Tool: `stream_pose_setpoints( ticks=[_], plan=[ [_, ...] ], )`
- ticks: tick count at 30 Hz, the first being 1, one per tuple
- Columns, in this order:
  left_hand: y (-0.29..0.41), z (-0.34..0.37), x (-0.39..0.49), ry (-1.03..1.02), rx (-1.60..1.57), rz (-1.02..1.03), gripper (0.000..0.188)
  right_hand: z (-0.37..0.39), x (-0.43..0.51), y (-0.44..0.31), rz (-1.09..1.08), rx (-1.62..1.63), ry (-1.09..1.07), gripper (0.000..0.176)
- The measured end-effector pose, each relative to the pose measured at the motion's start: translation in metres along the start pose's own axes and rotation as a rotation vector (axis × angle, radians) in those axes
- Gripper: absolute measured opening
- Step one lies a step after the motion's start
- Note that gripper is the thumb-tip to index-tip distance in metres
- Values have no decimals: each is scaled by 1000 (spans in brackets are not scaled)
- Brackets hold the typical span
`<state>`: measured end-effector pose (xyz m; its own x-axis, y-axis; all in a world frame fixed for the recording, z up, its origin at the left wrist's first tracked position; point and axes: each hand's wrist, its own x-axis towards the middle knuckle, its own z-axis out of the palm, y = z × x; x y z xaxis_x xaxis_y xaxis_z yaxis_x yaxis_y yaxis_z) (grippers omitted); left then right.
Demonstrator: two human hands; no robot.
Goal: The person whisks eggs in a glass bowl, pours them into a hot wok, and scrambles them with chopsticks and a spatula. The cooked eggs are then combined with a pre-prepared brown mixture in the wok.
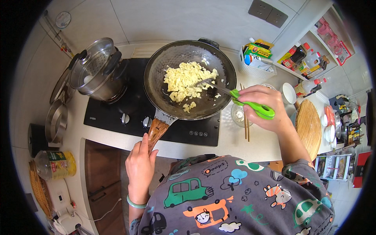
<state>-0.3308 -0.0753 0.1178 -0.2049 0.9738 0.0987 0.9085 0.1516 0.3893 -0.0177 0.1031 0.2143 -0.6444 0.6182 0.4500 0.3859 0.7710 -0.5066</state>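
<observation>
A dark wok [182, 111] sits on the black gas hob [111, 116], with pieces of yellow scrambled egg [188, 79] in it. My left hand [142, 161] is on the wok's wooden handle [156, 132], fingers along it and thumb on the near side. My right hand [264, 107] grips the green handle [252, 107] of a metal spatula. The spatula's grey head [204, 81] rests in the egg at the right side of the wok. Beneath the right hand, a pair of wooden chopsticks [246, 126] lies across a clear glass bowl [238, 115].
A lidded steel steamer pot [100, 85] stands on the left burner. A white basket [255, 72] of packets is behind right, near a white bowl [288, 93]. A round woven lid [308, 129] lies to the right. An oil bottle [55, 165] is at left.
</observation>
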Motion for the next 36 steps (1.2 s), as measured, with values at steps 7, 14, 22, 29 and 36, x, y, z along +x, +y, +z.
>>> stream_pose_setpoints(
  ticks=[7,14,22,29,36],
  plan=[
    [0,0,1,3,-22,-3,59,-13,-7,-6,7,32,-87,25],
    [1,0,1,1,-17,-4,59,-5,7,16,-2,12,57,23],
    [2,-2,1,-14,-14,-19,59,16,11,43,284,218,147,19],
    [0,0,1,15,-6,16,59,8,20,34,535,439,290,16],
    [-4,2,-1,23,6,46,59,-3,11,36,-29,-34,67,16]
  ],
)
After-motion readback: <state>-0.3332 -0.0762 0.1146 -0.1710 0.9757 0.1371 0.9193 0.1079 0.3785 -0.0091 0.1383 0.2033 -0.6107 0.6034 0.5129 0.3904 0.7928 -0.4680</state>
